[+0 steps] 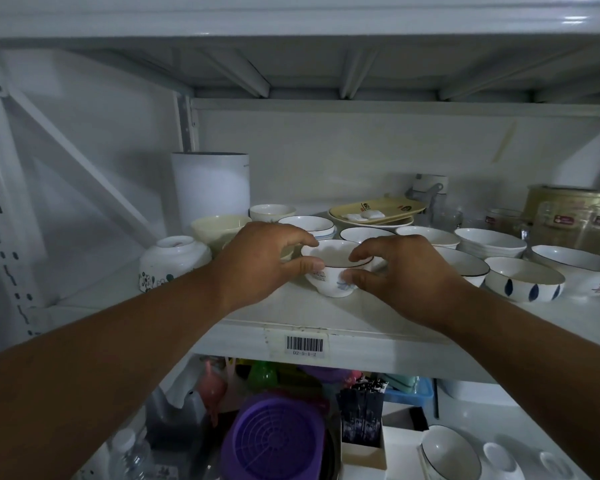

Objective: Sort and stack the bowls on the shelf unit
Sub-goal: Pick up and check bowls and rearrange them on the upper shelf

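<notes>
A small white bowl with a dark rim and a blue flower mark (331, 284) stands near the front of the white shelf (326, 315). My left hand (260, 259) grips its left side, thumb on the wall and fingers over the rim. My right hand (400, 271) holds its right side the same way. Behind and to the right stand several white bowls, among them a stacked pair (489, 242), a bowl with blue leaf marks (523, 284) and a dark-rimmed bowl (465, 266). A cream bowl (219, 230) and an upside-down flowered bowl (174, 261) sit to the left.
A tall white cylinder (210, 190) stands at the back left. Yellow plates (374, 213) and glass jars (575, 226) line the back. The lower shelf holds a purple strainer (274, 441), bottles, a box and more white bowls (449, 455).
</notes>
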